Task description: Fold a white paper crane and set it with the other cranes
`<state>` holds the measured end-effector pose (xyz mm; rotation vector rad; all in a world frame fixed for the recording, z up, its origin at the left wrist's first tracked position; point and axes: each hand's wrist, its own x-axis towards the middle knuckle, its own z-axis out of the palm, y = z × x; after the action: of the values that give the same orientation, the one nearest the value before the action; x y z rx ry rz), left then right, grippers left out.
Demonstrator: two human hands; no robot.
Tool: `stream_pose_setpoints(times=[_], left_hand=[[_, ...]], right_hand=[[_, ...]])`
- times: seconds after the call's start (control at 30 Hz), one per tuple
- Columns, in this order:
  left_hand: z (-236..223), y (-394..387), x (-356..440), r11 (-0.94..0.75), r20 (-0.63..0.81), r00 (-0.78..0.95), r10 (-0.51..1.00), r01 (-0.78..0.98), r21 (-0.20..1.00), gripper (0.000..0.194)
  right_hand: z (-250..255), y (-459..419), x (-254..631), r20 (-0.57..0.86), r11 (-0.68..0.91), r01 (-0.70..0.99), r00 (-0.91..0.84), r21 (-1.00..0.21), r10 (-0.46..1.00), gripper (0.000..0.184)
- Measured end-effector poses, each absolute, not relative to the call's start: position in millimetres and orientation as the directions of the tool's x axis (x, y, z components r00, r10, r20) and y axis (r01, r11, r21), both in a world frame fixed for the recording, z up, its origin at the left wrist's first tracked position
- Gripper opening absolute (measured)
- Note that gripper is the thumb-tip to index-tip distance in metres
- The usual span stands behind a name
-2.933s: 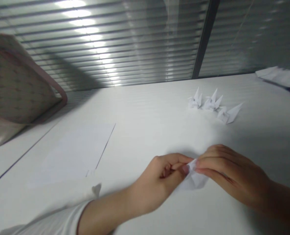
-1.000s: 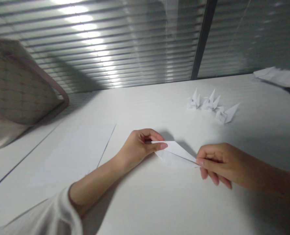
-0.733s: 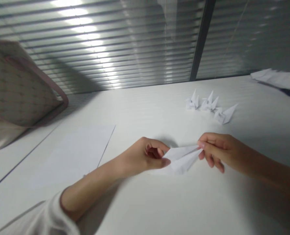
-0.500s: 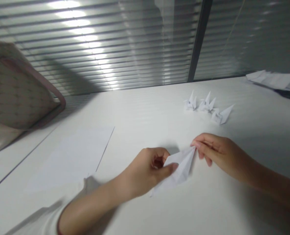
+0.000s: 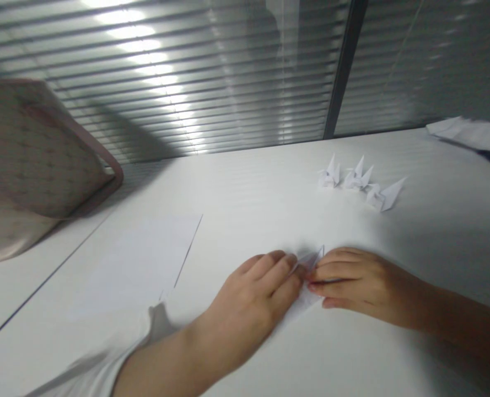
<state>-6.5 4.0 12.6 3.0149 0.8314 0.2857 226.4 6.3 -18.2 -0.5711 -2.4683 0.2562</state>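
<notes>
The left hand (image 5: 248,309) and right hand (image 5: 360,284) clasp a folded white paper (image 5: 306,298) between their fingers, pressing it onto the tabletop (image 5: 269,204). It is a flat pointed fold, not yet shaped like the three finished origami cranes (image 5: 356,178) beyond; a plain white sheet (image 5: 137,264) lies unfolded to the left.

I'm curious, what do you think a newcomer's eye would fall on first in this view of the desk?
Most striking are the left hand and right hand, meeting over a folded paper at the bottom centre, on the white table. Just beyond them, to the right, stand three origami cranes in a row. A large patterned bag also stands out at the far left.
</notes>
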Motion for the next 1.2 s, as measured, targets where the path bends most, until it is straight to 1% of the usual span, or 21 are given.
stream_pose_setpoints(times=[0.03, 0.07, 0.13, 0.2, 0.33, 0.43, 0.53, 0.67, 0.77, 0.8, 0.87, 0.93, 0.97, 1.03, 1.2], left_hand=[[14, 1, -12, -0.895, 0.137, 0.885, 0.444, 0.445, 0.028, 0.033], [16, -1, -17, -0.909, 0.09, 0.904, 0.418, 0.416, 0.032, 0.037], [19, -4, -26, -0.918, -0.042, 0.921, 0.388, 0.39, 0.07, 0.053], [20, -5, -32, -0.923, -0.121, 0.926, 0.358, 0.371, 0.106, 0.066], [21, -4, -36, -0.925, -0.148, 0.928, 0.342, 0.36, 0.119, 0.071], [20, -3, -36, -0.934, -0.133, 0.939, 0.318, 0.334, 0.126, 0.069], [19, -2, -35, -0.939, -0.093, 0.947, 0.307, 0.318, 0.134, 0.066], [16, -1, -34, -0.927, 0.015, 0.937, 0.349, 0.343, 0.152, 0.055], [12, -7, -35, -0.904, 0.118, 0.903, 0.412, 0.389, 0.178, 0.043], [11, -10, -36, -0.9, 0.162, 0.891, 0.425, 0.396, 0.183, 0.038], [9, -16, -38, -0.908, 0.213, 0.887, 0.411, 0.377, 0.182, 0.031], [8, -21, -40, -0.923, 0.21, 0.903, 0.376, 0.346, 0.166, 0.028], [7, -22, -41, -0.924, 0.207, 0.902, 0.378, 0.352, 0.153, 0.028], [4, -25, -41, -0.919, 0.21, 0.895, 0.393, 0.374, 0.124, 0.03], [0, -26, -39, -0.923, 0.211, 0.898, 0.385, 0.376, 0.086, 0.03]], right_hand=[[-18, 7, 226, 0.502, 0.889, 0.338, -0.736, -0.307, 0.454, 0.015], [-19, 7, 226, 0.504, 0.89, 0.335, -0.735, -0.31, 0.452, 0.015], [-19, 7, 225, 0.508, 0.891, 0.326, -0.736, -0.315, 0.448, 0.014], [-19, 7, 223, 0.512, 0.898, 0.314, -0.741, -0.307, 0.434, 0.009], [-19, 7, 222, 0.492, 0.911, 0.317, -0.768, -0.264, 0.41, 0.008], [-16, 5, 223, 0.487, 0.895, 0.335, -0.753, -0.295, 0.442, 0.01], [-11, 3, 223, 0.468, 0.882, 0.332, -0.754, -0.334, 0.461, 0.016], [-4, 0, 218, 0.425, 0.894, 0.347, -0.79, -0.283, 0.441, 0.026], [-4, -2, 214, 0.438, 0.897, 0.372, -0.783, -0.239, 0.441, 0.025], [-5, -3, 213, 0.426, 0.884, 0.392, -0.775, -0.255, 0.467, 0.023], [-6, -4, 211, 0.359, 0.817, 0.454, -0.741, -0.355, 0.567, 0.021], [-7, -6, 208, 0.239, 0.711, 0.521, -0.701, -0.473, 0.672, 0.019], [-7, -6, 207, 0.19, 0.663, 0.546, -0.681, -0.512, 0.707, 0.018], [-6, -7, 203, 0.141, 0.606, 0.576, -0.651, -0.548, 0.746, 0.015], [-7, -9, 195, 0.133, 0.515, 0.601, -0.563, -0.611, 0.816, 0.014]])
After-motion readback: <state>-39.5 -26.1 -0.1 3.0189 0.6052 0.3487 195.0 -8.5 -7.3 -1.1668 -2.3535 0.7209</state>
